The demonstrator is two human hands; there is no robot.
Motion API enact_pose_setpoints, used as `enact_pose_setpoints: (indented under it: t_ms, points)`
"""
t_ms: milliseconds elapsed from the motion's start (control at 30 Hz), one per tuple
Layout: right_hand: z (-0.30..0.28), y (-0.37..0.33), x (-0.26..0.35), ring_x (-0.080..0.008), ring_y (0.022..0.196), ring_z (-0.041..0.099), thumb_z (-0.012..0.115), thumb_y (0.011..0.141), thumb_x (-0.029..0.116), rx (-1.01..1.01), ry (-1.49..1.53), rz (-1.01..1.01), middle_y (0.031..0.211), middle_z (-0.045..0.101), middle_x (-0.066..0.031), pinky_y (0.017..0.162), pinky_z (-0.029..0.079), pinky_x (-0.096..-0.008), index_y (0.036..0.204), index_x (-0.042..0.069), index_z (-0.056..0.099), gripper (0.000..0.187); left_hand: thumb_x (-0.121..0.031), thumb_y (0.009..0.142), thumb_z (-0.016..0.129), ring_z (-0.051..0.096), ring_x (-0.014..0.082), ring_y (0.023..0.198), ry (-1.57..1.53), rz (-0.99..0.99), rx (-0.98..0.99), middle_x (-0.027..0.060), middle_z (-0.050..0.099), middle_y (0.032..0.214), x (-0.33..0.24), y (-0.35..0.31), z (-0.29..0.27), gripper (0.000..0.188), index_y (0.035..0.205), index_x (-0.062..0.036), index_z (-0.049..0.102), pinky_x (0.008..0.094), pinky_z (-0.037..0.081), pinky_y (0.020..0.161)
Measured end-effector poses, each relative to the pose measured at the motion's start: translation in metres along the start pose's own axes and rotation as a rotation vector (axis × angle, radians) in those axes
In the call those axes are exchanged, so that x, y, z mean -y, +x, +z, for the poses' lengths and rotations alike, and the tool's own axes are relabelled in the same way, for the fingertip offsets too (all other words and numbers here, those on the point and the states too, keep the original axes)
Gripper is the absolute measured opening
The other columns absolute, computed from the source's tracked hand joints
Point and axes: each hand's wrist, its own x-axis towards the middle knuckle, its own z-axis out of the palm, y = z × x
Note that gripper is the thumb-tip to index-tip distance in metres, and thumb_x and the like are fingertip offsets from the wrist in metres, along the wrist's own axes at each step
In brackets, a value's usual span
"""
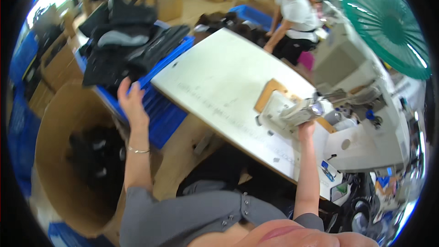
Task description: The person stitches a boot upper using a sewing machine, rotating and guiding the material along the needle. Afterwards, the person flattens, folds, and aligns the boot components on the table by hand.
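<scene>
Your left hand (131, 98), fingers spread, reaches the dark garments (123, 48) heaped lengthwise up-right over the blue crate (157, 110). Right hand (305, 130) presses on the sewing machine (292, 112); can't tell its grip.

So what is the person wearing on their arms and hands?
Both hands, left hand and right hand, are bare, with no gloves. The forearms are bare too. Grey sleeves end near the elbows. A thin bracelet circles the left wrist.
</scene>
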Motion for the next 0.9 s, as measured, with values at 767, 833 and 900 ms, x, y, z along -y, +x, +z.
enact_pose_setpoints:
  t_ms: [767,833,900]
  points:
    - [0.13,-0.156,-0.021,-0.042,0.135,0.028,0.069,0.08,0.027,0.472,-1.447,-0.497,0.142,0.035,-0.0253,0.11,0.024,-0.0488,0.138,-0.003,0.035,0.073,-0.029,0.091,0.063,0.059,0.0088,0.066,-0.038,0.057,0.192,0.0025,0.064,0.083,-0.034,-0.014,0.084,0.028,0.095,-0.0014,0.061,0.0249,0.049,0.053]
    - [0.165,-0.14,-0.04,-0.0425,0.133,0.03,0.073,0.075,0.037,0.492,-1.519,-0.415,0.139,0.038,-0.0255,0.109,0.025,-0.0494,0.134,-0.004,0.038,0.08,-0.029,0.092,0.062,0.057,0.0086,0.061,-0.06,0.108,0.205,0.0032,0.062,0.078,-0.035,-0.034,0.09,0.028,0.09,-0.001,0.059,0.0244,0.048,0.051]
    - [0.203,-0.147,-0.063,-0.0415,0.131,0.034,0.074,0.073,0.039,0.64,-1.554,-0.433,0.136,0.041,-0.0253,0.108,0.026,-0.0494,0.13,-0.005,0.043,0.078,-0.027,0.092,0.062,0.058,0.0098,0.071,-0.036,0.041,0.204,0.0052,0.064,0.085,-0.032,-0.05,0.093,0.03,0.094,0.0035,0.06,0.0256,0.05,0.062]
